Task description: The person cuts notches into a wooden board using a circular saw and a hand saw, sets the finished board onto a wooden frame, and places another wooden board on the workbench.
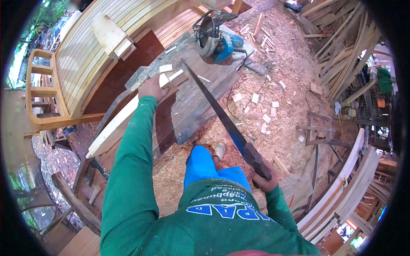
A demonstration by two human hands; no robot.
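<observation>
My right hand is closed round the dark handle of a long handsaw. The blade slants up and left, its tip just beyond the end of a pale wooden plank. With my left hand I grip that plank near its far end, fingers wrapped over it. Its cut end lies on a worn workbench, while the other end sticks out toward the lower left. Small offcuts, one a square piece, lie just past my left hand.
A blue circular saw sits at the bench's far end. Beyond the bench curves a slatted wooden structure with a block of wood on it. Sawdust and several offcuts cover the floor. Stacked boards stand at right.
</observation>
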